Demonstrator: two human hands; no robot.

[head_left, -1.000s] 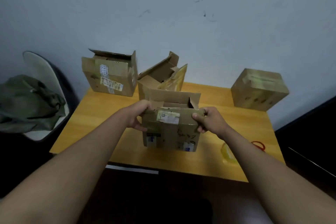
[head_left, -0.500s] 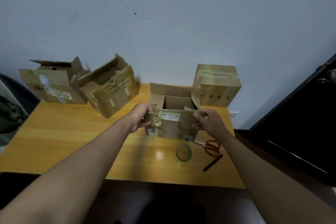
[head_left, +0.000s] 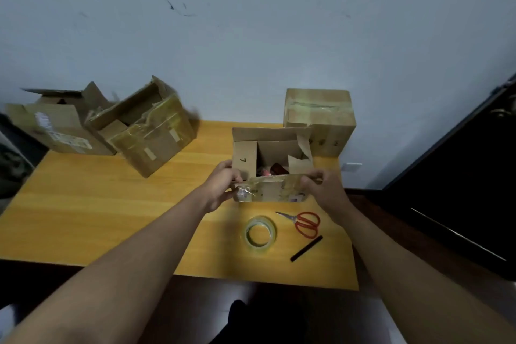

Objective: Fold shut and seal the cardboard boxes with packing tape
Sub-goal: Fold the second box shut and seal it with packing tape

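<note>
A: Head view, quick pass. Left hand [head_left: 223, 188] gripped the near-left corner of the open box [head_left: 272, 165], fingers curled over the end of the near flap [head_left: 269, 188]. Thumb side not clear.

B: Right hand?

A: Right hand [head_left: 321, 190] pinched the right end of that same flap, fingertips bent over its top edge. Both hands were clenched on cardboard, neither one loose.

B: Where was the flap relative to the fingers?

A: Spanned between the two hands, shiny old tape and labels on its face. It stood folded partway, the box mouth uncovered behind it. Far flap upright, left side flap marked with a 7, right side flap torn. Something reddish sat inside, too dark to name.

B: Box position?

A: On the wooden table [head_left: 97, 204], right of centre, just in front of the sealed box [head_left: 319, 120] at the wall.

B: Tape?

A: Clear tape roll [head_left: 260, 231] lay flat on the table, near the person's side of the box, untouched, below and between the hands. Red-handled scissors [head_left: 303, 222] just right of it, a black stick [head_left: 306, 248] beside those.

B: Others?

A: Two open boxes at far left: a tilted box [head_left: 148, 128] leaning against a labelled box [head_left: 55, 128].
</note>
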